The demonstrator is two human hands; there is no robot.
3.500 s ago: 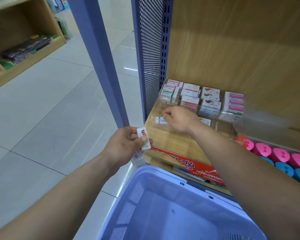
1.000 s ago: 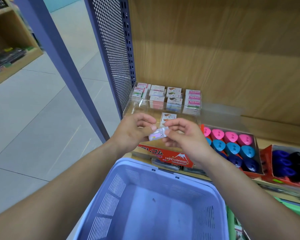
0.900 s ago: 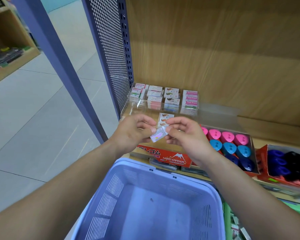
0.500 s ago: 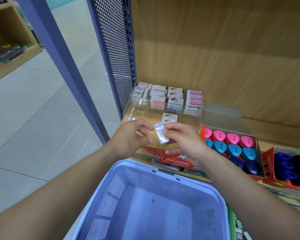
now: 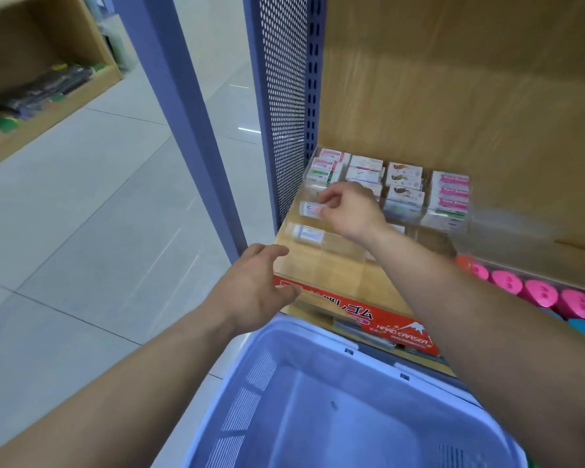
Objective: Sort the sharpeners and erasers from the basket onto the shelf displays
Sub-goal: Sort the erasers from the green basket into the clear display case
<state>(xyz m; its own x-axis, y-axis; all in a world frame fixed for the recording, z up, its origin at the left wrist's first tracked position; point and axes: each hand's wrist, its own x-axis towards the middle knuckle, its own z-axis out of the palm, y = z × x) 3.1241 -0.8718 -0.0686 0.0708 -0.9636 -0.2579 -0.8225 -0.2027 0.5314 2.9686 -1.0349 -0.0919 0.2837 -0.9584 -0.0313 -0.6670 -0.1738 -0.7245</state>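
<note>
White eraser, passed from both hands to the right hand, whose grip pinches it over the clear tray; left hand spread, empty; placement judged imminent.

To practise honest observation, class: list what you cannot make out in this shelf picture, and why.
Head view, all items:
Print on the eraser pinched by the right hand: too small, blurred.
Sharpeners: cut by the right edge, partly hidden by the right forearm.
Basket: near part cut off by the bottom edge.
Eraser boxes behind the right hand: partly hidden by it.
</note>
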